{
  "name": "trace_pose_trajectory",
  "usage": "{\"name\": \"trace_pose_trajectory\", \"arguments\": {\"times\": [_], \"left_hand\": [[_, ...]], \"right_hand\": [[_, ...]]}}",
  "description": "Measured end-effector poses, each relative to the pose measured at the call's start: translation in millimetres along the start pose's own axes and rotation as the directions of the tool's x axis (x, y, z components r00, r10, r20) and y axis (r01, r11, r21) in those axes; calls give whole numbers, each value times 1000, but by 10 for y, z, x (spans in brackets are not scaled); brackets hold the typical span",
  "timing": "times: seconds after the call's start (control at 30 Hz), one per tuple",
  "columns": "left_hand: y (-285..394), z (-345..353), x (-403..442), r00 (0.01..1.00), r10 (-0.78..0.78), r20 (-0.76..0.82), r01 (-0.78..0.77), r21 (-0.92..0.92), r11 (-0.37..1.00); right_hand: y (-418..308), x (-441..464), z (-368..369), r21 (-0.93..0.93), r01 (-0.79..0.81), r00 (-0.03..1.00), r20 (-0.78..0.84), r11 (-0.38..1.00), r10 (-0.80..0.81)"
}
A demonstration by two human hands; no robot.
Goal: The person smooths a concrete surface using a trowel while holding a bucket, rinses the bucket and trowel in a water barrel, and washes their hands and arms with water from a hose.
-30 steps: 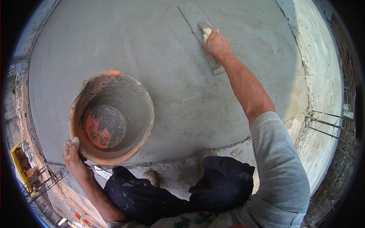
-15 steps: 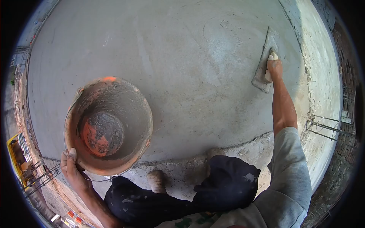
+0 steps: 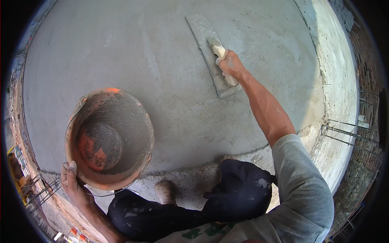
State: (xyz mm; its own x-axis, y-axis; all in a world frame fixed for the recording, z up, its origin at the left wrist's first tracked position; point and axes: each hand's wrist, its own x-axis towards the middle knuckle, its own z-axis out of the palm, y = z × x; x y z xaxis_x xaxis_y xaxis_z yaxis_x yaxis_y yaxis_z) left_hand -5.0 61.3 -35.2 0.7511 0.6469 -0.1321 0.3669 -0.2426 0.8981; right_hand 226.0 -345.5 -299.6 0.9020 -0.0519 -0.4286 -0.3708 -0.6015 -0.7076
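Note:
My right hand (image 3: 231, 65) grips the pale handle of a long rectangular plastering trowel (image 3: 200, 30), whose blade lies on the smooth grey cement surface (image 3: 170, 48). At the lower left, my left hand (image 3: 75, 184) is closed on the rim of an orange bucket (image 3: 139, 117). The bucket is tilted so that its inside faces me. Grey mortar coats its wall, and orange shows through at the bottom. A thin wire handle hangs loose along its near side.
Steel rebars stick out at the right (image 3: 344, 133) and at the lower left (image 3: 44, 190). A rough concrete strip (image 3: 186, 184) runs along the near edge under my feet. Beyond the right edge stands a brick wall (image 3: 368, 60).
My right hand has swept the trowel leftward and slightly up across the cement, and its blade now slants the other way. The bucket and my left hand have shifted slightly left in view.

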Motion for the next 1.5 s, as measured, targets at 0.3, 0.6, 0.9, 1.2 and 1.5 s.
{"name": "trace_pose_trajectory", "arguments": {"times": [0.3, 0.6, 0.9, 1.2, 1.5], "left_hand": [[68, -73, -356, 983, 174, 51, -176, 52, 983], [344, 156, -397, 985, 170, -20, -170, 4, 985], [-7, -84, -243, 983, 56, -175, -46, 64, 997], [-194, -269, 181, 992, -80, -97, 87, 69, 994], [-331, -318, 445, 960, -214, -178, 221, 19, 975]], "right_hand": [[420, -1881, 300, -414, 563, 805, 472, 716, -360], [-440, -638, -486, -618, 256, 955, 42, 743, -293], [1442, -128, -1901, -394, -272, 783, -621, 878, -36], [2828, -413, -2264, 520, -308, 619, -526, 797, 583], [927, 1609, -772, 295, -279, 911, -222, 914, 349]]}}
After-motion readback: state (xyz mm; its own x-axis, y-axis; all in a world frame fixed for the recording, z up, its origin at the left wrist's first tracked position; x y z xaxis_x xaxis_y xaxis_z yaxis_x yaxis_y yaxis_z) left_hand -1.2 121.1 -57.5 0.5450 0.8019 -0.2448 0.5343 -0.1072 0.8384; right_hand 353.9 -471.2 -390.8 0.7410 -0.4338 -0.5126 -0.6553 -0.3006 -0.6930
